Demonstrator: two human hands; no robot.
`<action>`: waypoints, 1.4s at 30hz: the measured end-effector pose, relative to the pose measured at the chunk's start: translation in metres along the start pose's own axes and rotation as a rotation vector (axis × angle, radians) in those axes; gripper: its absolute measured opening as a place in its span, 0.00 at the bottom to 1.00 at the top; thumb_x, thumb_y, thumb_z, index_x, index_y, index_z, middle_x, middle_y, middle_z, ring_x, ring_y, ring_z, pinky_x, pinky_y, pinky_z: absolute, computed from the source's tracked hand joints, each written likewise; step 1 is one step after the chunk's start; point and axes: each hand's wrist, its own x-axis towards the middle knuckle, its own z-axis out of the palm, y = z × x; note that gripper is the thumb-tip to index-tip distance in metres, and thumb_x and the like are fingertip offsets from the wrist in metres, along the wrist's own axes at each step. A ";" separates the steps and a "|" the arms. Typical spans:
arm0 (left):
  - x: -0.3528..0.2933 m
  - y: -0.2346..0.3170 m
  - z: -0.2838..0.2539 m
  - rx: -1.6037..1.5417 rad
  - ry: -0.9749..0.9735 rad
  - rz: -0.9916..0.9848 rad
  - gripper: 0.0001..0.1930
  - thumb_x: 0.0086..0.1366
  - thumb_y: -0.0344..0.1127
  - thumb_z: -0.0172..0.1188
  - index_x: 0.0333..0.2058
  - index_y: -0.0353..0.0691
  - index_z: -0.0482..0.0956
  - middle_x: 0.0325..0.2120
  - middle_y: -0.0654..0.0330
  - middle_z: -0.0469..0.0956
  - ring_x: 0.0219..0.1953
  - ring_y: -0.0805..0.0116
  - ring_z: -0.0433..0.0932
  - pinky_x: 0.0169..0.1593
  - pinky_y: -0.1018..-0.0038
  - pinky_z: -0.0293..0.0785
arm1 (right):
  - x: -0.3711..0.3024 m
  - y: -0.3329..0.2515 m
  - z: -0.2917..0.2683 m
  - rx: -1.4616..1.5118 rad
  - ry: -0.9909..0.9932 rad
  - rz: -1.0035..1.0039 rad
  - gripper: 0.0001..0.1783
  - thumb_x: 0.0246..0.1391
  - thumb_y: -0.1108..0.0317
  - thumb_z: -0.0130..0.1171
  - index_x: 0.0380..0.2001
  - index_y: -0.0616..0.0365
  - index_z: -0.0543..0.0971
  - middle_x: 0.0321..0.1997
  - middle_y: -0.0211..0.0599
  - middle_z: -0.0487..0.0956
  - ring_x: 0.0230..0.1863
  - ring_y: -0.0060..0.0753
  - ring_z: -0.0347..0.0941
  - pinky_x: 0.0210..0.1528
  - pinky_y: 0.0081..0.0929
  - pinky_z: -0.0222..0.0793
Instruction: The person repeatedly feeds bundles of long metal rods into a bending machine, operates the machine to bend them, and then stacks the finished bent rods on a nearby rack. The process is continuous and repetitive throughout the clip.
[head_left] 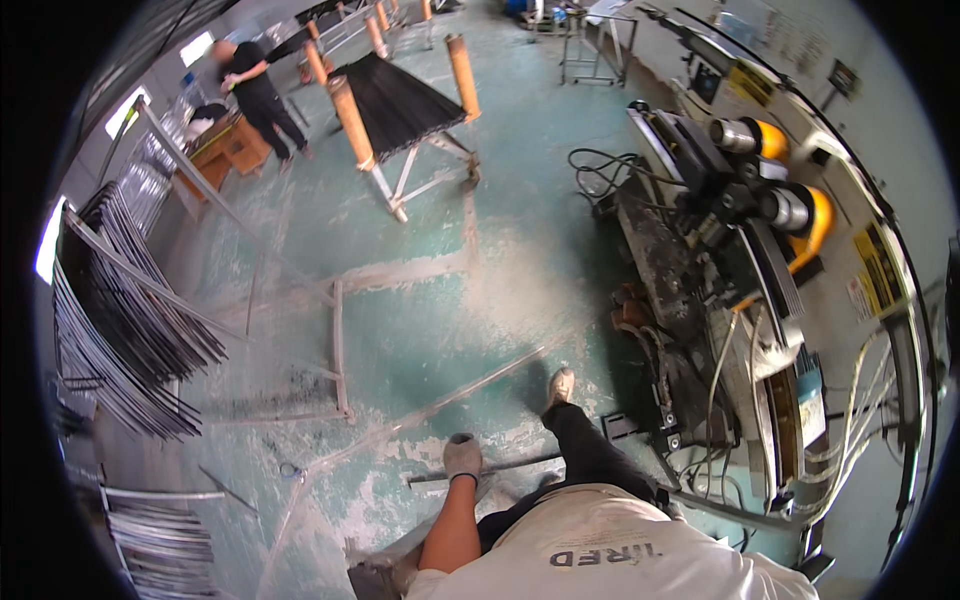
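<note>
My left hand [463, 457], in a greyish work glove with a dark patch at its far end, hangs low in front of me. Its fingers are not distinct, so whether they are closed is unclear. A thin dark bar [520, 464] runs behind the glove, near floor level; I cannot make out whether the hand touches it. My right hand and forearm are out of sight. One of my light-coloured shoes [562, 386] is set forward on the worn green floor [420, 300].
To the right stands a long machine [740, 220] with yellow-and-silver motors and loose cables. Racks of bent metal tubes [130, 310] line the left. Ahead is a wheeled frame [400, 95] with tan posts and dark rods. Another person [262, 95] stands beside a wooden bench [235, 150].
</note>
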 end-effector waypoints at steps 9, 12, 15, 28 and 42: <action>0.059 -0.050 -0.083 -0.550 0.100 -0.587 0.13 0.75 0.34 0.58 0.49 0.36 0.88 0.35 0.51 0.88 0.38 0.54 0.88 0.44 0.67 0.86 | 0.145 -0.227 -0.343 0.160 0.120 0.038 0.26 0.59 0.44 0.72 0.39 0.60 0.90 0.35 0.48 0.90 0.36 0.45 0.89 0.40 0.44 0.83; 0.072 -0.009 -0.087 -0.640 0.277 -0.584 0.09 0.74 0.36 0.62 0.43 0.37 0.87 0.34 0.52 0.88 0.36 0.55 0.88 0.40 0.65 0.85 | 0.225 -0.302 -0.440 0.422 0.271 -0.227 0.16 0.65 0.58 0.71 0.41 0.63 0.87 0.29 0.39 0.85 0.27 0.33 0.79 0.30 0.37 0.74; 0.098 0.046 -0.076 -0.724 0.252 -0.459 0.08 0.73 0.37 0.66 0.38 0.39 0.86 0.33 0.54 0.87 0.34 0.56 0.88 0.36 0.63 0.83 | 0.228 -0.402 -0.537 0.492 0.305 -0.301 0.21 0.66 0.57 0.71 0.51 0.64 0.88 0.40 0.42 0.88 0.39 0.38 0.82 0.45 0.38 0.78; 0.360 0.142 -0.060 -0.320 -0.092 -0.114 0.09 0.59 0.37 0.64 0.28 0.36 0.86 0.20 0.59 0.81 0.24 0.67 0.78 0.33 0.65 0.74 | 0.280 -0.621 -0.639 0.169 0.061 -0.320 0.32 0.63 0.44 0.69 0.59 0.57 0.87 0.57 0.54 0.89 0.62 0.54 0.85 0.66 0.45 0.78; 0.620 0.425 -0.244 0.046 0.114 -0.075 0.18 0.64 0.44 0.63 0.44 0.36 0.90 0.40 0.38 0.88 0.44 0.41 0.88 0.52 0.58 0.83 | 0.495 -0.682 -0.600 -0.436 0.153 -0.305 0.26 0.71 0.49 0.53 0.44 0.58 0.91 0.51 0.51 0.90 0.54 0.53 0.89 0.53 0.49 0.84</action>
